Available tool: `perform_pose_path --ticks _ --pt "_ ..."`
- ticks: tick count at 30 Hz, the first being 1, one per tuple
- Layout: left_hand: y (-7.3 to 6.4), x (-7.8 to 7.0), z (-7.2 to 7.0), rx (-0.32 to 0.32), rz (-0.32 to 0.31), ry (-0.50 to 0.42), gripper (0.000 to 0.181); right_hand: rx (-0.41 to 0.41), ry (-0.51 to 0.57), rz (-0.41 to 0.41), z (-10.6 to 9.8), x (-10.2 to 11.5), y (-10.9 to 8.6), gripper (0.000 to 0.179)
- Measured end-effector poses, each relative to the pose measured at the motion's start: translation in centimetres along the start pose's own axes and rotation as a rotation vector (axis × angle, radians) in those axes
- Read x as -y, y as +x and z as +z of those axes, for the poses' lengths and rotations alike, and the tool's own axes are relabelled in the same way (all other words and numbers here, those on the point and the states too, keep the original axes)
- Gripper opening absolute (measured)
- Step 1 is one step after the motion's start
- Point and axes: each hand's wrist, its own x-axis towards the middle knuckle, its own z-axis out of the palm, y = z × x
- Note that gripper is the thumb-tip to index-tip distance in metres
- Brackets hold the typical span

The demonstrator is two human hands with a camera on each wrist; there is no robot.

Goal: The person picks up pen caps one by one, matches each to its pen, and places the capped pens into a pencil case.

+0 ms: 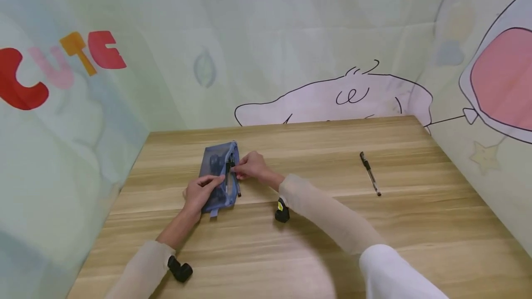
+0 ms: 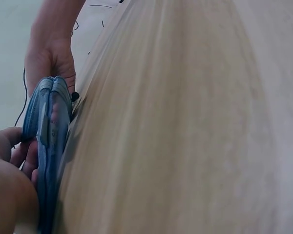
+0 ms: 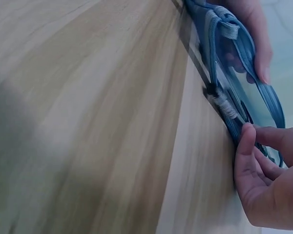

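Note:
A blue mesh pencil case [image 1: 212, 183] lies on the table, its zipped opening parted along the right side. My left hand [image 1: 201, 193] grips the case, thumb at the opening's edge and other fingers behind the mesh, as the left wrist view shows. Dark pens [image 1: 227, 170] show inside the opening. With thumb and forefinger, my right hand [image 1: 252, 166] pinches a pen [image 3: 224, 103] at the case's right edge. That pen's black end [image 2: 75, 96] juts out past the case's side. Part of the pen is hidden by the fingers.
Another black-capped clear pen [image 1: 370, 173] lies apart on the right of the wooden table [image 1: 291, 243]. A printed cloth backdrop [image 1: 174, 59] stands behind and at both sides. Each wrist carries a small black camera, such as the right one [image 1: 282, 211].

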Motion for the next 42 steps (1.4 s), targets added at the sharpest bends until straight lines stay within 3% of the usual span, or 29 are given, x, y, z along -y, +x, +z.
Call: perform_pose_path --ticks 14,21,27,33,42 --pt "-0.1 -0.1 0.1 -0.024 0.002 0.002 0.03 -0.128 -0.029 0.012 1.9 0.3 1.0 0.017" --pt "-0.3 -0.5 -0.3 -0.035 0.004 0.02 0.03 -0.085 -0.073 -0.026 1.7 0.4 1.0 0.017" --pt "-0.4 -0.3 -0.2 -0.02 -0.002 0.001 0.032 0.001 -0.23 -0.087 -0.1 -0.1 0.0 0.012" --pt "-0.4 0.0 0.2 -0.013 0.008 -0.006 0.033 0.056 -0.24 -0.086 -3.0 -0.6 -1.7 0.013" --pt "-0.3 -0.1 -0.3 -0.005 0.014 0.02 0.033 0.016 -0.238 -0.052 -6.8 -0.2 -3.9 0.015"
